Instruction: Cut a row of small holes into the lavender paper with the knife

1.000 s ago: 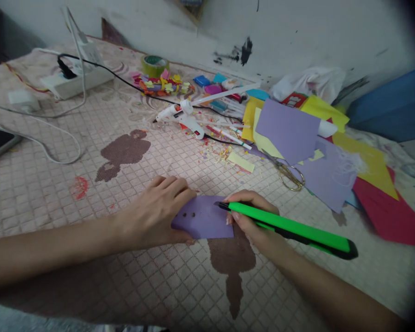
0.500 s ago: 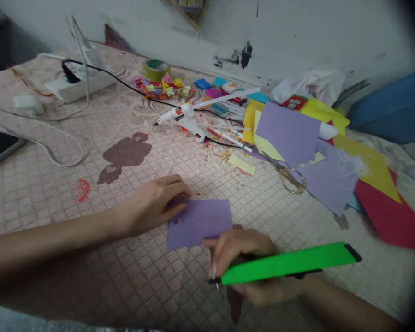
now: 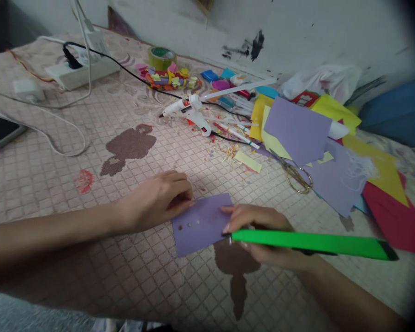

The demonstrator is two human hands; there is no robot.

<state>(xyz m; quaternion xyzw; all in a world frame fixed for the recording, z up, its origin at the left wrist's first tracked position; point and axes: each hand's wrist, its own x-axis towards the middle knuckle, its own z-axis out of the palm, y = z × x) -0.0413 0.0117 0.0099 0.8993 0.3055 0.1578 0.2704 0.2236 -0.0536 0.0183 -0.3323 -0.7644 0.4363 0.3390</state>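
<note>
Purple card [image 3: 205, 223] lies on the cloth-covered table [image 3: 141, 276], toward its near edge and roughly midway along, bearing three small spots in a row that look like holes. The right hand [image 3: 263, 223] is closed around a green utility knife [image 3: 307, 242], whose front end sits at the card's right side. The left hand [image 3: 164, 196] is curled, thumb on the card's far left corner; whether it pinches or merely presses, I cannot tell.

The step in hand seems to be positioning the card for knife work; any cut would call for a steady card and fingers clear of the edge. Blade exposure and contact are unclear, the left fingertips are tucked away, and the right hand covers part of the card's right side.

Farther back, toward the table's right side, lie scissors [image 3: 291, 170], partly overlapped by paper, and a glue gun [image 3: 200, 122]. Near the far edge, small craft pieces beside a tape roll [image 3: 162, 60] are hard to separate.
</note>
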